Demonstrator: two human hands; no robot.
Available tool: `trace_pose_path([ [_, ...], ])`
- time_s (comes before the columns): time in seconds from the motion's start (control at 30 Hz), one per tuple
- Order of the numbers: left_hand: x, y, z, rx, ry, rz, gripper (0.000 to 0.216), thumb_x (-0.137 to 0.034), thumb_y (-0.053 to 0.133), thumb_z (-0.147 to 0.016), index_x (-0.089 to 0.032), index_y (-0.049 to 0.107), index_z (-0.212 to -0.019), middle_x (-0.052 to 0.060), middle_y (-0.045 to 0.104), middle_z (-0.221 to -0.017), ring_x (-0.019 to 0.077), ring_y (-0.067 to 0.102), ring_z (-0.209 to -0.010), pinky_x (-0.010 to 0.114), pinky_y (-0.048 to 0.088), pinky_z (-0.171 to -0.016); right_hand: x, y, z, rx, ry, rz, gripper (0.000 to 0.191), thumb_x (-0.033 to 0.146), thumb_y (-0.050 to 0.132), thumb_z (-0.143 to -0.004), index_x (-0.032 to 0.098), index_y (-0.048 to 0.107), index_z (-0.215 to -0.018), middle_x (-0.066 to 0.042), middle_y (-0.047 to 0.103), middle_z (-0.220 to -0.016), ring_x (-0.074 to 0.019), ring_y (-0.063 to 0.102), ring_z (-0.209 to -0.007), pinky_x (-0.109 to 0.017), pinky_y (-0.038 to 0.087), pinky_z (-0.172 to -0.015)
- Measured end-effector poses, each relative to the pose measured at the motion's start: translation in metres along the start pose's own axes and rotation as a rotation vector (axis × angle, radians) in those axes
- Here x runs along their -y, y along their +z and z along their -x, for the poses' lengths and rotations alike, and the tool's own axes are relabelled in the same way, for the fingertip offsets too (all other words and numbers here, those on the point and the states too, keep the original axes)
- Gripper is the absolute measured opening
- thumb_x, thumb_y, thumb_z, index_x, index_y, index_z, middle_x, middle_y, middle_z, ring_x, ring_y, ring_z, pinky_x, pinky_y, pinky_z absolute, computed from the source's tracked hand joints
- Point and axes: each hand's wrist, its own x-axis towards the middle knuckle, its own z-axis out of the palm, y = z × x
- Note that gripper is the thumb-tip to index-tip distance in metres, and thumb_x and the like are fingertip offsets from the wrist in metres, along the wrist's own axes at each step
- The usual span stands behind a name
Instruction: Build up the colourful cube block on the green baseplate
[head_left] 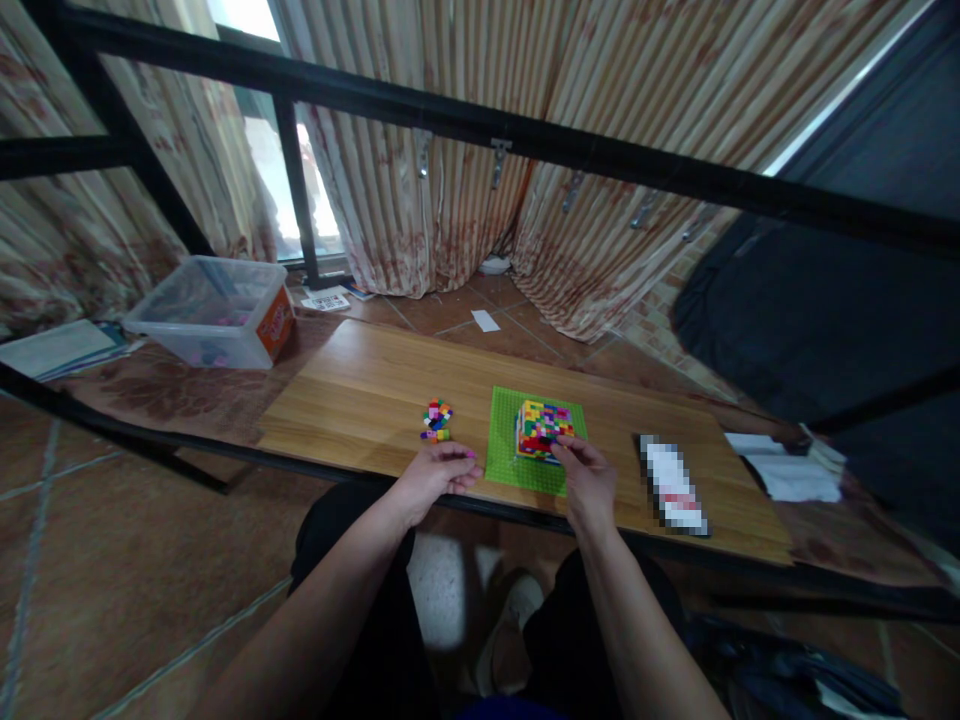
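Note:
A many-coloured brick block (541, 426) stands on a green baseplate (504, 458) near the front edge of a low wooden table (360, 400). My right hand (587, 480) reaches to the block's front right corner, thumb and forefinger pinched at it. My left hand (437, 472) rests on the table just left of the baseplate, fingers curled and close together; what they hold, if anything, is hidden. A small heap of loose coloured bricks (436, 420) lies just beyond my left hand.
A blurred flat object (673, 485) lies on the table's right part. A clear plastic bin (214, 310) stands on the floor at the left, papers (787, 470) at the right. A black metal frame (525, 135) and curtains stand behind. My knees are under the table's front edge.

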Motion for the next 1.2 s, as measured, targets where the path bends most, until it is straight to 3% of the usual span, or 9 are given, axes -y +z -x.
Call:
trace_pose_path([
  [0.17,0.001,-0.001,-0.001,0.005,0.007,-0.003,0.028,-0.027,0.080,-0.067,-0.013,0.063,-0.084,0.007,0.072,-0.076,0.0093,0.062,-0.060,0.021,0.046,-0.060,0.001,0.005,0.002,-0.059,0.095,-0.103,0.025,0.034,0.077,-0.058,0.017,0.072,-0.075,-0.005,0.070,-0.082,-0.0191,0.062,-0.081,-0.037,0.046,-0.082],
  [0.33,0.002,-0.002,-0.002,0.015,0.017,0.007,0.027,-0.025,0.078,-0.069,-0.013,0.064,-0.087,0.007,0.072,-0.080,0.0091,0.062,-0.062,0.021,0.046,-0.062,0.007,0.001,0.003,-0.019,0.105,-0.125,0.027,0.035,0.079,-0.057,0.017,0.072,-0.077,-0.004,0.070,-0.081,-0.0183,0.062,-0.078,-0.037,0.047,-0.081],
  [0.4,0.003,-0.003,-0.001,0.017,0.024,0.015,0.027,-0.025,0.078,-0.068,-0.013,0.065,-0.089,0.006,0.072,-0.080,0.0091,0.062,-0.062,0.021,0.046,-0.062,0.012,-0.002,0.007,-0.029,0.063,-0.048,0.028,0.037,0.077,-0.061,0.017,0.073,-0.080,-0.006,0.069,-0.086,-0.0201,0.062,-0.082,-0.038,0.047,-0.081],
  [0.5,0.003,-0.003,0.000,0.024,0.036,0.012,0.028,-0.025,0.078,-0.068,-0.013,0.066,-0.091,0.007,0.072,-0.081,0.0092,0.062,-0.063,0.022,0.046,-0.062,0.026,-0.004,0.021,-0.044,-0.128,0.152,0.026,0.039,0.070,-0.072,0.017,0.074,-0.086,-0.010,0.067,-0.101,-0.0242,0.060,-0.098,-0.041,0.047,-0.086],
  [0.67,0.003,0.000,0.000,0.053,0.091,-0.052,0.028,-0.025,0.076,-0.069,-0.012,0.066,-0.092,0.005,0.071,-0.080,0.0069,0.058,-0.059,0.021,0.044,-0.060,0.050,0.010,0.054,0.114,-0.331,0.295,0.022,0.037,0.059,-0.085,0.022,0.073,-0.093,-0.009,0.068,-0.106,-0.0234,0.059,-0.104,-0.044,0.044,-0.095],
  [0.93,0.011,0.001,-0.007,0.115,0.290,-0.227,0.020,-0.017,0.068,-0.071,-0.014,0.059,-0.088,-0.002,0.063,-0.064,0.0094,0.057,-0.059,0.023,0.044,-0.061,0.055,0.036,0.073,0.494,-0.190,0.283,0.028,0.038,0.055,-0.089,0.020,0.071,-0.105,-0.009,0.069,-0.105,-0.0219,0.063,-0.097,-0.036,0.049,-0.087],
  [1.2,0.010,0.002,0.000,0.094,0.470,-0.516,0.011,-0.014,0.058,-0.078,-0.016,0.057,-0.089,0.000,0.065,-0.073,0.0128,0.061,-0.068,0.024,0.044,-0.063,0.054,0.039,0.075,0.504,-0.171,0.317,0.022,0.029,0.053,-0.088,0.020,0.072,-0.095,-0.007,0.070,-0.095,-0.0210,0.064,-0.089,-0.034,0.048,-0.083],
])
